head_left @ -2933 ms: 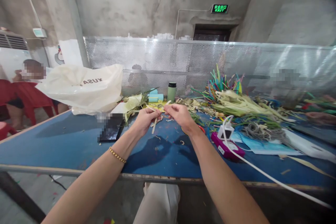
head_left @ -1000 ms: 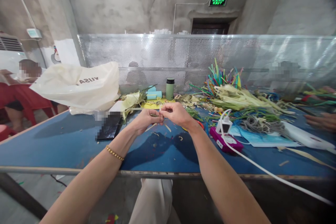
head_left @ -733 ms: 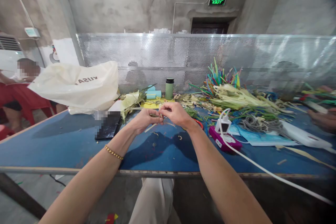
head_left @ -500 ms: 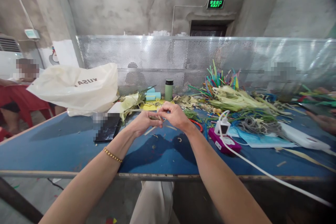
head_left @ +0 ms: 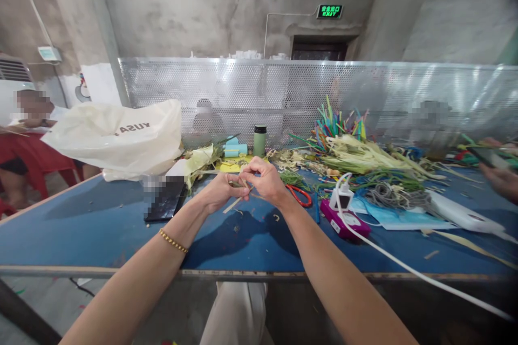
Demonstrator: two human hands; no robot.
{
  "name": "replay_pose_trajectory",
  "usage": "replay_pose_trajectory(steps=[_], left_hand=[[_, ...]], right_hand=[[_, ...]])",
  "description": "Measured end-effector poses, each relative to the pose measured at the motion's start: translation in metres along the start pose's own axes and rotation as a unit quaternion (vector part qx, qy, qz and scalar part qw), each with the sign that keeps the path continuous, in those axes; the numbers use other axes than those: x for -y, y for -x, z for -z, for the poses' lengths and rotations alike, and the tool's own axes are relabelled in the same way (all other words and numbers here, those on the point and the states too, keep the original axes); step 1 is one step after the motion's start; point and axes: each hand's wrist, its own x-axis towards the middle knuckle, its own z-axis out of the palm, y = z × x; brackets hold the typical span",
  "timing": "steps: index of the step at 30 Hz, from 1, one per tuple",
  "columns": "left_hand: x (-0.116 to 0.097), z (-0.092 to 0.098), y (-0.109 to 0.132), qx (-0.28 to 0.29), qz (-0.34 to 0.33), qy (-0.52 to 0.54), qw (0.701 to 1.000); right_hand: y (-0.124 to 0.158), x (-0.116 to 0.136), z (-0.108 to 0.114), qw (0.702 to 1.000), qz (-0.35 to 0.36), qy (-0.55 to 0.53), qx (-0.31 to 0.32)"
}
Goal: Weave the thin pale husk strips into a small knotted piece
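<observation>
My left hand (head_left: 220,192) is closed, thumb and fingers pinched on a thin pale strip (head_left: 244,184) that looks like dried husk. My right hand (head_left: 265,180) meets it at the fingertips, pinching the same small piece; the fingers hide most of it. Both hands are over the blue table (head_left: 121,242), near its middle. Below the left fingertips shows another narrow pale strip (head_left: 231,205); whether it is held or lies on the table I cannot tell. Red-handled scissors (head_left: 299,195), only partly visible, are right of my right hand.
Behind the hands stand a green bottle (head_left: 259,143) and a husk pile (head_left: 356,153). A white cable (head_left: 388,253) runs from a charger on a magenta box (head_left: 343,221). At left are a white bag (head_left: 117,135) and a dark tablet-like object (head_left: 165,202). Another person's hand (head_left: 502,180) holds a phone.
My right fingers have shifted slightly left, closer over the left fingertips. The other person's hand and phone at the right have moved a little. The view has tilted slightly.
</observation>
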Motion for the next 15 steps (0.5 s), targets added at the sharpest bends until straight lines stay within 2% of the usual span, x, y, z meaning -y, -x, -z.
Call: replay_pose_trajectory(steps=[4,6,8,9,12,15], left_hand=[[0.003,0.001,-0.004,-0.035,0.001,0.039,0.999],[0.005,0.002,-0.007,-0.062,0.016,0.077,0.995],[0.007,0.004,-0.009,-0.091,0.019,0.104,0.990],[0.007,0.005,-0.009,-0.105,0.017,0.112,0.988],[0.007,0.007,-0.010,-0.131,0.012,0.121,0.984],[0.006,0.006,-0.010,-0.154,0.006,0.102,0.983]], right_hand=[[-0.004,-0.008,0.001,0.998,0.000,0.034,-0.053],[-0.007,-0.015,0.006,0.991,-0.022,0.052,-0.119],[-0.009,-0.020,0.012,0.977,-0.077,0.059,-0.189],[-0.009,-0.021,0.014,0.978,-0.104,0.053,-0.173],[-0.007,-0.016,0.016,0.984,-0.158,-0.042,-0.075],[-0.004,-0.006,0.011,0.985,-0.160,-0.039,-0.047]])
